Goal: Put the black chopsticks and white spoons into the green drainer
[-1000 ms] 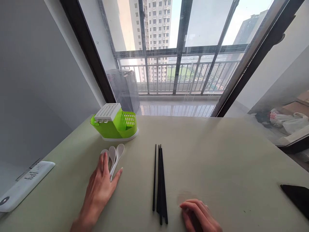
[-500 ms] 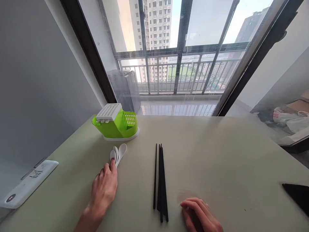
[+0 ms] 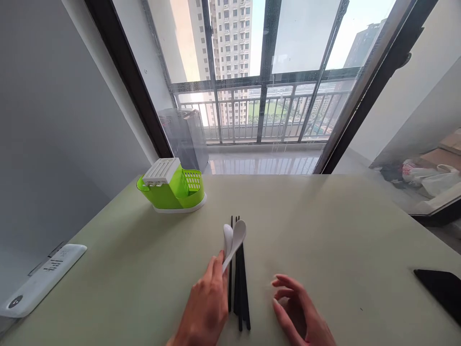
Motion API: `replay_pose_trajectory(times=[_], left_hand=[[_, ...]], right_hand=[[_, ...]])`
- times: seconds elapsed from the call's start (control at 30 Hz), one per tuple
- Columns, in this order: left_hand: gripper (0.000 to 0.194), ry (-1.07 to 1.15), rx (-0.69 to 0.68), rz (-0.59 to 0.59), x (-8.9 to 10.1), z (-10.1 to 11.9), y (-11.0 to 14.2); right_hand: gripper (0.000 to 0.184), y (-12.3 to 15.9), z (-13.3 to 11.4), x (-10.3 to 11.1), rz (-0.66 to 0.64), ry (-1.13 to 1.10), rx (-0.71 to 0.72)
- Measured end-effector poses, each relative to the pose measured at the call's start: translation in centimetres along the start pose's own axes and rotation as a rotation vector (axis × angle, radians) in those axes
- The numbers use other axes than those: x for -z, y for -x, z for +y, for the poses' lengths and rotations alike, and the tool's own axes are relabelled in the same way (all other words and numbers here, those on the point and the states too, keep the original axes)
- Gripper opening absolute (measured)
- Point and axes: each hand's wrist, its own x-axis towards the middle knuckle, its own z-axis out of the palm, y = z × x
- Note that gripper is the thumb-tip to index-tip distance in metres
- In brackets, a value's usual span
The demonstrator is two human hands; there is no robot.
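My left hand is closed around the white spoons, bowls pointing away from me. At least two spoon bowls show; the handles are hidden in the fingers. Under and beside the spoons lies a bunch of black chopsticks on the table, their far tips partly covered. To the right of the chopsticks my right hand hovers low over the table, fingers curved and apart, with nothing in it. Toward the back left stands a green and white utensil holder, apart from both hands.
A long white power strip or similar device lies along the table's left edge. At the right edge is a black flat object. Beyond the pale green table is a glass door; bags sit behind it.
My left hand has picked the spoons up from the left side of the table and carried them right, over the chopsticks. My right hand has opened its fingers.
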Motion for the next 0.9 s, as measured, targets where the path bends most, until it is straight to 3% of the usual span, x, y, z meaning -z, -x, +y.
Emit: replay_pose_trajectory(times=[0.17,0.23,0.43,0.6,0.77,0.9], left_hand=[[0.055,0.095,-0.191,-0.099,-2.7,4.3,0.0],[0.059,0.099,-0.212,-0.109,-3.4,5.4,-0.6],[0.083,-0.002,-0.124,-0.235,-3.2,7.8,-2.1],[0.075,-0.060,-0.015,-0.314,-2.1,8.5,-2.2],[0.071,-0.014,-0.042,-0.277,-1.9,8.0,-2.2],[0.065,0.049,-0.105,-0.223,-1.7,6.9,-2.4]], right_hand=[[0.074,-5.2,-2.8,1.3,-0.083,-0.309,-0.192],[0.080,-7.5,-3.5,1.4,-0.143,-0.367,-0.248],[0.062,-11.5,-3.8,-0.3,-0.201,-0.529,-0.304],[0.043,-12.9,-1.8,-1.1,-0.179,-0.609,-0.318],[0.032,-13.7,-0.3,0.0,-0.039,-0.633,-0.410],[0.030,-14.3,0.1,1.1,0.006,-0.649,-0.393]])
